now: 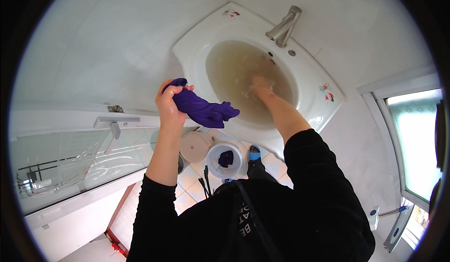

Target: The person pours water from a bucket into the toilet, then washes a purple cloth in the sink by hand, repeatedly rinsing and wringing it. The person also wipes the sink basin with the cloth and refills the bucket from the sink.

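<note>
A twisted purple cloth [206,112] is gripped in my left hand [168,103], which is closed round one end of it. The cloth's free end points right, over the near left rim of the white washbasin [311,103]. Cloudy brownish water [227,65] fills the bowl. Down in that water is my right hand [260,82], blurred beneath the surface, so its fingers and anything in them are hidden. Both sleeves are pushed up and the forearms are bare.
A metal tap [283,27] rises from the basin's back right. On the tiled floor stand a white bucket [211,167] with a dark purple cloth [226,158] inside and a pale round lidded bin [193,146]. A glass door [84,161] is at left, a window [419,135] at right.
</note>
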`<control>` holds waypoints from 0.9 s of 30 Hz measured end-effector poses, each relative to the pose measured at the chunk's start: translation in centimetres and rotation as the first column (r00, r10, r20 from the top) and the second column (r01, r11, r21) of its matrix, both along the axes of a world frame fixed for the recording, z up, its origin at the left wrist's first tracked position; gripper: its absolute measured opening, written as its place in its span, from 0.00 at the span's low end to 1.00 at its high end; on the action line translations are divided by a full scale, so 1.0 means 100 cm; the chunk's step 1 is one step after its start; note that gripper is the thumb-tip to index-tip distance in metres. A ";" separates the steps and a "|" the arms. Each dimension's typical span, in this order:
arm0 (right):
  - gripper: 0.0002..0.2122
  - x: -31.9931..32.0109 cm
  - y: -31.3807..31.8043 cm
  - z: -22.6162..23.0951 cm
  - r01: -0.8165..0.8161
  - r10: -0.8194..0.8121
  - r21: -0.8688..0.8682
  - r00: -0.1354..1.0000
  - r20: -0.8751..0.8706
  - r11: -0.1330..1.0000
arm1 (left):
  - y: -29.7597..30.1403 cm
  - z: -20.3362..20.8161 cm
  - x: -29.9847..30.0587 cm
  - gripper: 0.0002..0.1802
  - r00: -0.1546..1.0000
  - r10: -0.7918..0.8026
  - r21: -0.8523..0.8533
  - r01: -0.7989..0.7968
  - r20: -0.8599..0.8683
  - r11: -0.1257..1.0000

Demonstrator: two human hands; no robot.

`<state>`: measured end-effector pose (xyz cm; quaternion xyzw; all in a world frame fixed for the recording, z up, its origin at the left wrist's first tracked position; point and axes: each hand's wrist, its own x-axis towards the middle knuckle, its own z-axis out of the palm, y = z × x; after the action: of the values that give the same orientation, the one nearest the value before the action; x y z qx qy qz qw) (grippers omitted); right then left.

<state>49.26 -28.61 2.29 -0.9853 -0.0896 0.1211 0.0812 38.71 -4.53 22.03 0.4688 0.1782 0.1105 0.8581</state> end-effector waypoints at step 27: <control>0.11 -0.005 -0.007 -0.031 -0.043 0.052 -0.058 0.986 0.158 0.997 | -0.006 -0.018 0.001 0.12 0.988 -0.102 -0.100 0.090 -0.119 0.991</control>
<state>48.74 -29.30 -0.76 -0.9912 -0.1160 0.0464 0.0442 38.80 -5.16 20.20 0.4419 0.2131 0.0314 0.8708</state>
